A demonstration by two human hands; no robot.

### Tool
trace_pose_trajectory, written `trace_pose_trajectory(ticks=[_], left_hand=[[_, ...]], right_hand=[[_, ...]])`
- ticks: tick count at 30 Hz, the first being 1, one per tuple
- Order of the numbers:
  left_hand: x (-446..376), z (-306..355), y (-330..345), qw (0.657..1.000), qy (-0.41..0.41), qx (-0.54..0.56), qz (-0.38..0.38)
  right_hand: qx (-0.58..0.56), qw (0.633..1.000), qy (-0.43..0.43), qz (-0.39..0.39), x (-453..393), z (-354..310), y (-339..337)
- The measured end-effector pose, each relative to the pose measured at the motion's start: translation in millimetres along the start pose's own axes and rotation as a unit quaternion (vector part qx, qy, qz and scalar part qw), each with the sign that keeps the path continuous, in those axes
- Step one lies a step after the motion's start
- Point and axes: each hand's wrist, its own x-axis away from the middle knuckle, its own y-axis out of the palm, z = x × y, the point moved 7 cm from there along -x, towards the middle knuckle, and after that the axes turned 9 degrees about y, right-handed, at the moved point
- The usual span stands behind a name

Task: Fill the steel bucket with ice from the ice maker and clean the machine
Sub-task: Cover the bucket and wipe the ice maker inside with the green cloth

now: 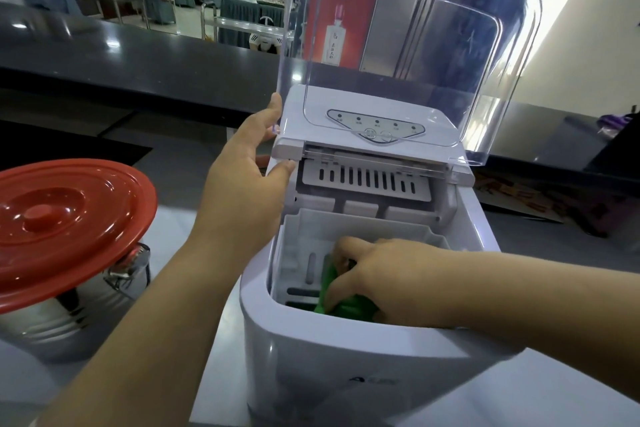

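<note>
1. Steel bucket [69, 315]: far left on the bench [194, 218], red lid [65, 225] resting on top, tilted. Well apart from both hands. Contents hidden by lid, so fill level cannot be judged; covered presumably to keep ice in.
2. Left hand [242, 170]: fingers fairly straight, laid against the left edge of the ice maker [346, 357] at its control panel [375, 126], thumb under the ledge. Holds nothing; judged to be steadying the machine against the wiping push.
3. Clear lid [415, 45]: swung upright behind the panel, leaving the compartment open for access.
4. Right hand [377, 274]: down inside the white ice basket [301, 253], fingers curled round a green cloth [346, 305], pressing it toward the basket floor. No ice visible there.
5. Judgement: cleaning step in hand; slotted floor and corners likely need the cloth worked in.
</note>
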Motion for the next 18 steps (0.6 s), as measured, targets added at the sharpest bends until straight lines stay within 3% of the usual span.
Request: trace_pose_trajectory(ticks=[5, 10, 13, 18], left_hand=[[-0.2, -0.2, 0.4, 1.0, -0.003, 0.0, -0.003], [0.2, -0.3, 0.1, 1.0, -0.003, 0.005, 0.0], [0.3, -0.5, -0.8, 1.0, -0.006, 0.01, 0.003], [0.6, -1.6, -0.8, 1.0, -0.007, 0.006, 0.005]], right_hand=[[-0.017, 1.0, 0.002, -0.005, 3.7, 7.0, -1.9], [-0.144, 0.99, 0.009, -0.004, 2.1, 5.8, -10.3], [-0.274, 0.962, -0.004, 0.011, -1.1, 3.0, -19.1], [-0.474, 0.878, -0.057, 0.026, 0.1, 2.1, -28.2]])
